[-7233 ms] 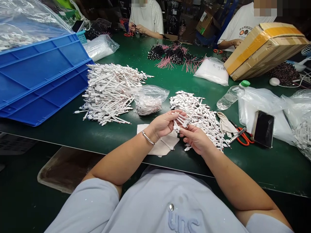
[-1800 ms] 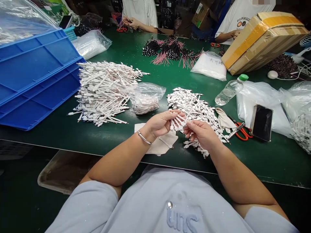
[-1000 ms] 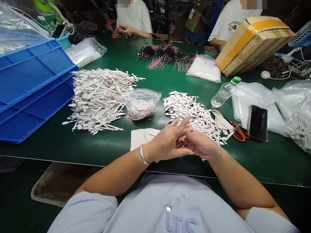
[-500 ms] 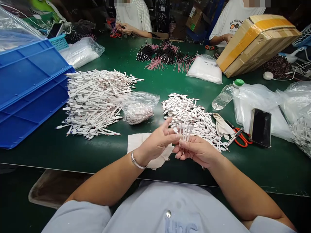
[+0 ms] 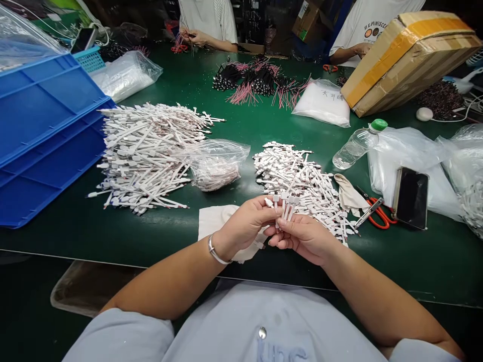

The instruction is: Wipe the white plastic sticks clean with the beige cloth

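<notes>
Evidently work was partway: the left hand (image 5: 247, 219) and right hand (image 5: 307, 235) met above the near side of the green table (image 5: 396, 266), fingers pinched around a fan of short white cables (image 5: 290, 200), flat ends up. A larger heap (image 5: 147, 156) lay loose to the left, a smaller heap (image 5: 302, 183) just beyond the hands; which was finished, I couldn't tell.

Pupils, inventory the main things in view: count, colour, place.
Table: one, green, centre
Crates: apparently two, blue, left
Cable piles: two, white, left and centre
Bags: several, clear, across table
Bottle: one, clear, right
Phone: one, black, right
Near scissors: one, red-handled, right
Cloth: one, cream, right
Taped carton: one, brown, right
Wire heap: one, black-pink, far
People: two, pale shirts, opposite
Held cables: several, white, centre
Left hand, right hand: two, bare, centre
</notes>
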Demonstrator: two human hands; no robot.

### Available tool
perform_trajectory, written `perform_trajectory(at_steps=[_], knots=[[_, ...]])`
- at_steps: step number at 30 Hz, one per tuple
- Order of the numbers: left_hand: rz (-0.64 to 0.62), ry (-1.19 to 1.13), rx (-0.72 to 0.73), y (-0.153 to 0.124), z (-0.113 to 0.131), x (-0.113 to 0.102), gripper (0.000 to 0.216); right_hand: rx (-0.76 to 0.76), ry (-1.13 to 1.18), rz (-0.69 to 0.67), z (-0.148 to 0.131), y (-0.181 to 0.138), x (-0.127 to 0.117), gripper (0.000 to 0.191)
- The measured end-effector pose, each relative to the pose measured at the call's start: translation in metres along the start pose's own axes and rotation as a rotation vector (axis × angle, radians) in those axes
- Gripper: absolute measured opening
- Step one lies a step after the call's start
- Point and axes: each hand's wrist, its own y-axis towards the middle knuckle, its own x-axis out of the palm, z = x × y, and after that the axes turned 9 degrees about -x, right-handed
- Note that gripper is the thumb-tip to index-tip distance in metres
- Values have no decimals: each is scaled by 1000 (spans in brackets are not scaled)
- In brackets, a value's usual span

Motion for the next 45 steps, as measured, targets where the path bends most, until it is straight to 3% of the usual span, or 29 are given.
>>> perform_trajectory(at_steps=[18,36,45], knots=[[6,-18,33,0,1,1,18,11,15,-22,0,0,0,42],[93,134,183,2,-7,-4,21,-41,-10,-23,4,2,-4,37],[110,162,189,1,-6,-2,22,-57,-20,-21,5,3,-5,38]])
